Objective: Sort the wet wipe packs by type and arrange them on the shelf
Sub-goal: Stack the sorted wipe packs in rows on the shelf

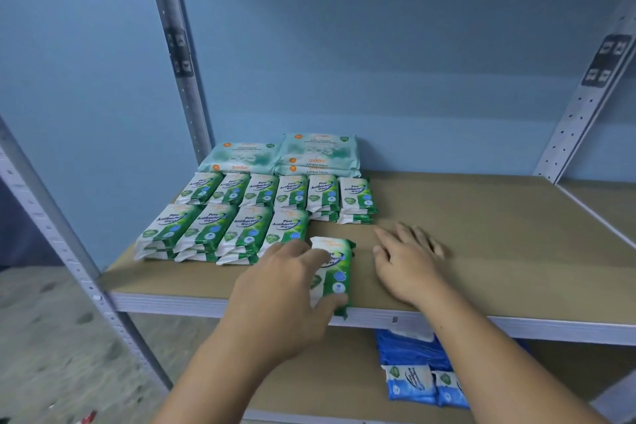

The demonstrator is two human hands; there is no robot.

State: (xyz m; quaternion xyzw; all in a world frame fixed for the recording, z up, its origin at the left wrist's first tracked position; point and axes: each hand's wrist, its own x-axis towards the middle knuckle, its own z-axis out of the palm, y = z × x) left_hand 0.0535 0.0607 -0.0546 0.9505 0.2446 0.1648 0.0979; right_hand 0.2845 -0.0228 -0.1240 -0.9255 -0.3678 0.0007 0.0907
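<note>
On my head view the left grip was clenched around a single green pine wipes pack: fingers curled over its top face, thumb tucked under its near end. That pack lay lengthwise at the front of the brown shelf board, with its near end poking out over the grey front lip, just beside the right end of the front row.

The right grip was released. It lay flat on the bare board with fingers spread, palm down, near the held pack but apart from it.

To the left I could see the front row of pine packs, four stacks side by side. Right behind it was the back row of pine packs, six stacks wide. Against the blue wall sat the teal antibacterial packs in two piles, the right pile taller.

On the lower shelf, under my right forearm, lay a dark blue pack and, nearer to me, two blue-and-white packs side by side. A grey perforated upright rose at the back left.
</note>
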